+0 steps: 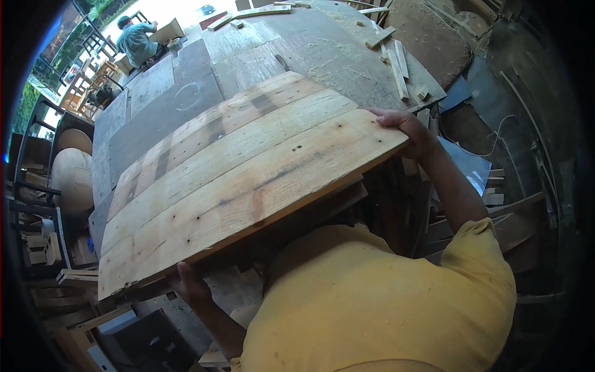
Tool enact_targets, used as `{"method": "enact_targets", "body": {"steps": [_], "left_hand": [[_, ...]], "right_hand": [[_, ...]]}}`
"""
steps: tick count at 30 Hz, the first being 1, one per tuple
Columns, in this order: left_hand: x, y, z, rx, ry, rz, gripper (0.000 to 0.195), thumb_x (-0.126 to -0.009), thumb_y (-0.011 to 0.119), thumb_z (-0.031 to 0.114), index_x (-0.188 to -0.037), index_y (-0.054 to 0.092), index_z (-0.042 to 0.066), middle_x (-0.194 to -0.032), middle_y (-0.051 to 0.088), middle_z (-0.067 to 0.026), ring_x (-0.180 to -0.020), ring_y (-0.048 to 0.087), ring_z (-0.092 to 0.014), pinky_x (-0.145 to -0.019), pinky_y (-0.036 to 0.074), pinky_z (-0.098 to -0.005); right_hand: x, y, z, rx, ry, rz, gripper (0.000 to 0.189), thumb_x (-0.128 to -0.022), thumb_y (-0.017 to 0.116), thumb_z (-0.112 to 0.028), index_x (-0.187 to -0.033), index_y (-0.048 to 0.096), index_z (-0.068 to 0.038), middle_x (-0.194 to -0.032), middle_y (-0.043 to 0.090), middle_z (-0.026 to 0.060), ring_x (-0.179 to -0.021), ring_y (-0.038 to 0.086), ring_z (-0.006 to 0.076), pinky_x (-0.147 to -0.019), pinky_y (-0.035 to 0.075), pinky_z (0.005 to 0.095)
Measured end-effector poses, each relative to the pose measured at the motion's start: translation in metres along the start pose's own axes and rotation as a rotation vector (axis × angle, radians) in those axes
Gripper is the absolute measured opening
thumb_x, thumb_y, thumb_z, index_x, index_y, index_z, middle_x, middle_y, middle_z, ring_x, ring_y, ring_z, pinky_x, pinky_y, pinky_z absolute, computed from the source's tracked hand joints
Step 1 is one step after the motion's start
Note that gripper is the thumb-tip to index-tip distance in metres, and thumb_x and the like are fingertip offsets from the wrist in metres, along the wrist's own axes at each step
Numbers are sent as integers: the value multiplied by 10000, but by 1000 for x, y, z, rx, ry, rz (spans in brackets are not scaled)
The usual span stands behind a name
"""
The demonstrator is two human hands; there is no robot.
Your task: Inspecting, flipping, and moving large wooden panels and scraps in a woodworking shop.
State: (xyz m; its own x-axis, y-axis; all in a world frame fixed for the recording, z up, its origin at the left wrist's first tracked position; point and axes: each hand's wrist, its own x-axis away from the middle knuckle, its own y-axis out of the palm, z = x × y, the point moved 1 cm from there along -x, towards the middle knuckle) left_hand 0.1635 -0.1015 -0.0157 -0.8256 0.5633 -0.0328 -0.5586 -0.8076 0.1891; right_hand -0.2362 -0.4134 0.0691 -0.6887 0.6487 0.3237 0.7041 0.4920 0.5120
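A wide wooden panel (241,172) made of several planks edge to edge spans the view in front of my chest. Dark stains, knots and nail holes mark its face. My left hand (191,284) grips the near long edge toward the lower left, thumb on top and fingers hidden below. At the right end my right hand (403,128) holds the corner, thumb over the top face. The panel is tilted, and its far part lies over a large workbench (153,125); whether it rests on that surface I cannot tell.
Sawdust and wood offcuts (397,69) lie on the bench's far right. Another person (137,44) sits at the far left beside a wooden board (167,31). Round wooden pieces (72,176) stand by a dark metal frame at left. A dark box-shaped object (148,342) is below left.
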Motion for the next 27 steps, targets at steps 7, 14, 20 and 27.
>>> {"method": "enact_targets", "body": {"steps": [7,14,20,27], "left_hand": [[33,-25,-63,-1069,58,-526,616,-784,686,368,-1247,476,19,-1214,555,-112,-1159,503,-278,-960,400,-429],[-7,27,-58,-869,-62,-432,608,-788,673,359,-1257,471,29,-1229,547,-110,-1169,497,-277,-966,397,-431],[-12,40,-56,-664,-162,-405,602,-791,659,350,-1268,465,39,-1243,540,-108,-1178,491,-275,-971,393,-433],[-13,14,-55,-465,-329,-401,595,-794,644,340,-1281,459,51,-1261,531,-105,-1189,485,-273,-978,390,-435]], "right_hand": [[-5,-26,78,235,143,209,483,-938,404,-158,-1387,303,-11,-1289,492,139,-1121,538,193,-967,422,334],[-10,-37,88,264,129,246,444,-955,393,-167,-1373,344,-24,-1257,525,115,-1101,550,192,-946,440,331],[-4,-38,92,261,182,317,429,-963,392,-211,-1344,377,-13,-1195,559,106,-1039,572,177,-924,447,327],[0,-30,84,276,204,346,412,-963,412,-249,-1296,426,-7,-1149,579,91,-997,577,151,-895,447,309]]}}
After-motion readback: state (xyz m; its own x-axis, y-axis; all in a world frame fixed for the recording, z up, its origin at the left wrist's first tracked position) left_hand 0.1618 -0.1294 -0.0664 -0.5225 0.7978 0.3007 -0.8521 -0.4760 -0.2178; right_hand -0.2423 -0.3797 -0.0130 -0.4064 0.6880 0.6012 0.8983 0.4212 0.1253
